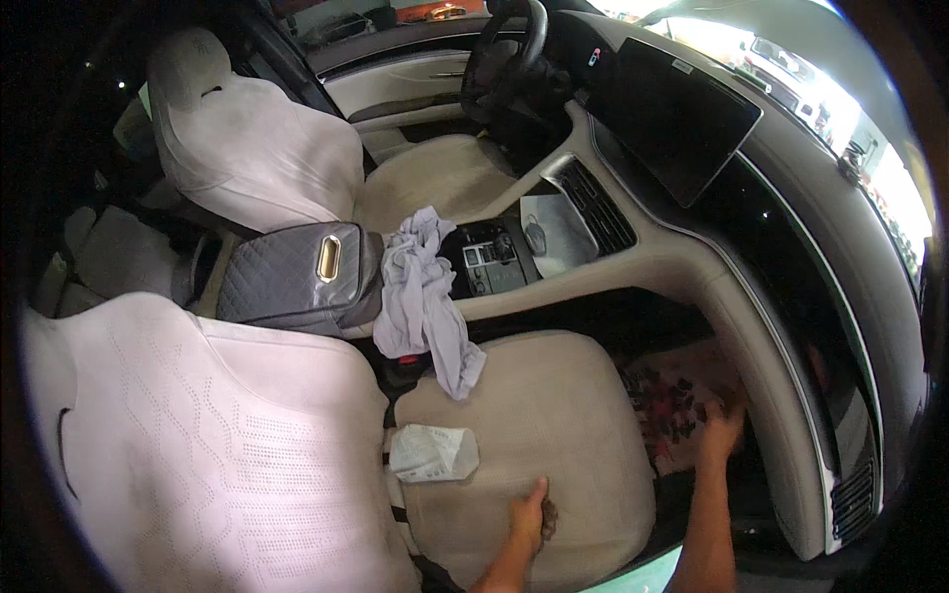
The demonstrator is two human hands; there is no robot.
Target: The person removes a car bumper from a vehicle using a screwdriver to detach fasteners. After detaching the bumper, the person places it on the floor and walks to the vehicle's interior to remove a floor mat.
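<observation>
Above the light beige front seat cushion, near its door-side edge, is my left hand. Its thumb points up while the other fingers curl in around something small and brownish that I cannot make out. My right hand reaches down into the dim footwell, over a pinkish floor mat with a dark red flower-like pattern. The thumb and fingers there look apart, though shade blurs their tips. A crumpled white packet lies on the cushion beside the seat back, left of my left hand.
A lilac-grey cloth drapes from the centre console onto the seat. Behind it sits a quilted grey armrest box. The dashboard curves round the right, carrying a large dark screen. A steering wheel is at the far side.
</observation>
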